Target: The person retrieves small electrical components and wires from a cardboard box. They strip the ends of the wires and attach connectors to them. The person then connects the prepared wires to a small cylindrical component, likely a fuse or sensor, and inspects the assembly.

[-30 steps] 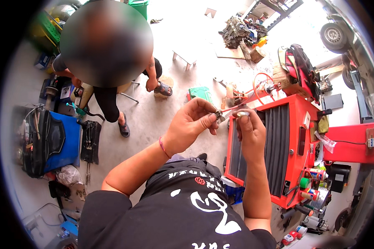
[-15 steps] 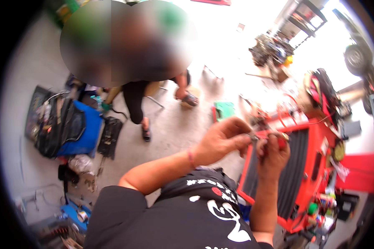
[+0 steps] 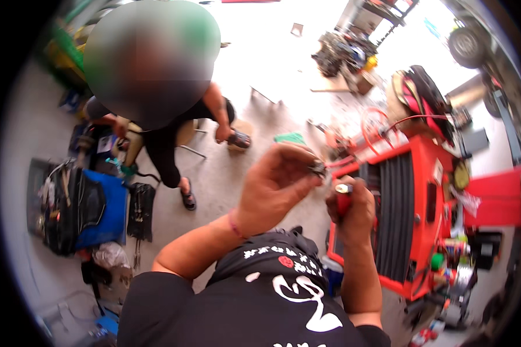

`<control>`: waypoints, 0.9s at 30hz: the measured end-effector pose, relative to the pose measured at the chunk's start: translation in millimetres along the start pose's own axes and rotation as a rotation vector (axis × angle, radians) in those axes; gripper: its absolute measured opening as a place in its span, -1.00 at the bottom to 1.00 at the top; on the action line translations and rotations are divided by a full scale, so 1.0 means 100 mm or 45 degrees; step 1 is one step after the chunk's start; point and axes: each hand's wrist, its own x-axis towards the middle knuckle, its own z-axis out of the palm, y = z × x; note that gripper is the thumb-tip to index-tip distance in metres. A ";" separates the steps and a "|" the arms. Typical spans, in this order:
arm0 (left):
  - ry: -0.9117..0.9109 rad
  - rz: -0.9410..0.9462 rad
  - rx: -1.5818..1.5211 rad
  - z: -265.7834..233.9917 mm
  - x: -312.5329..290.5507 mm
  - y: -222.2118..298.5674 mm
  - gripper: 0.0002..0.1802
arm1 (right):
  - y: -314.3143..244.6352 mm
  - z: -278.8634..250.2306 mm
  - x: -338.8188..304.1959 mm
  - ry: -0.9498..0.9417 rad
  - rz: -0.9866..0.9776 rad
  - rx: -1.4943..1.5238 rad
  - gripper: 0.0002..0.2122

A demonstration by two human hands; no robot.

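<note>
My left hand [image 3: 275, 188] is raised in front of my chest, its thumb and fingertips closed on a small dark metal part [image 3: 317, 168]. Just to the right, my right hand [image 3: 356, 211] wraps round a red-handled tool [image 3: 343, 203] with a pale yellowish end that faces up. The tool's exact kind cannot be made out, since the fingers cover most of it. A small gap shows between the two hands. Beneath and beyond my right hand stands a red tool cabinet [image 3: 425, 231] with a black ribbed top.
Another person, seated at the upper left, rests a hand [image 3: 223, 133] near one knee. A blue-and-black tool case [image 3: 101, 208] stands at the left. A red hose [image 3: 382, 124] loops beyond the cabinet, near a bag [image 3: 422, 98]. Engine-like parts [image 3: 341, 55] lie farther off.
Both hands have moved left in view and slightly apart. The red-handled tool has turned so its pale end points up, away from the metal part. The whole view has shifted.
</note>
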 end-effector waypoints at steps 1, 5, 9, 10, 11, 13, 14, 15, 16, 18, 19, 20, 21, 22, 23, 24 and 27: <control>0.000 0.054 0.024 0.01 -0.01 0.01 -0.65 | -0.09 0.06 -0.01 -0.010 0.033 -0.123 -0.56; -0.092 0.243 0.294 0.15 0.01 -0.06 -0.65 | -0.25 0.02 -0.13 0.020 0.068 -0.147 -0.57; -0.130 0.332 0.425 0.23 0.04 -0.11 -0.65 | -0.32 0.07 -0.19 0.189 0.010 -0.213 -0.58; -0.131 0.340 0.445 0.23 0.04 -0.12 -0.65 | -0.33 0.09 -0.20 0.230 -0.007 -0.209 -0.60; -0.132 0.350 0.467 0.24 0.03 -0.14 -0.65 | -0.32 0.07 -0.21 0.223 -0.023 -0.231 -0.61; -0.138 0.377 0.542 0.24 0.04 -0.15 -0.65 | -0.31 0.04 -0.22 0.209 -0.056 -0.280 -0.62; -0.144 0.394 0.599 0.23 0.04 -0.13 -0.64 | -0.32 0.04 -0.22 0.229 -0.072 -0.315 -0.63; -0.148 0.414 0.654 0.23 0.05 -0.13 -0.64 | -0.32 0.04 -0.22 0.239 -0.093 -0.321 -0.63; -0.140 0.429 0.673 0.24 0.04 -0.13 -0.65 | -0.31 0.05 -0.21 0.248 -0.114 -0.327 -0.63; -0.124 0.463 0.713 0.25 0.04 -0.15 -0.65 | -0.28 0.04 -0.21 0.254 -0.165 -0.353 -0.64; -0.123 0.484 0.735 0.25 0.04 -0.15 -0.66 | -0.26 0.04 -0.20 0.250 -0.195 -0.374 -0.64; -0.123 0.504 0.757 0.24 0.05 -0.15 -0.67 | -0.24 0.04 -0.20 0.246 -0.224 -0.395 -0.64; -0.122 0.526 0.780 0.24 0.05 -0.15 -0.67 | -0.25 0.05 -0.19 0.260 -0.223 -0.408 -0.64; -0.128 0.517 0.772 0.24 0.04 -0.15 -0.67 | -0.26 0.07 -0.19 0.274 -0.222 -0.422 -0.62; -0.135 0.508 0.764 0.24 0.04 -0.14 -0.67 | -0.27 0.09 -0.19 0.288 -0.221 -0.435 -0.60; -0.140 0.501 0.757 0.23 0.04 -0.13 -0.66 | -0.28 0.10 -0.19 0.299 -0.214 -0.433 -0.60; -0.136 0.355 0.529 0.25 0.01 -0.12 -0.64 | -0.30 0.12 -0.20 0.325 -0.207 -0.442 -0.59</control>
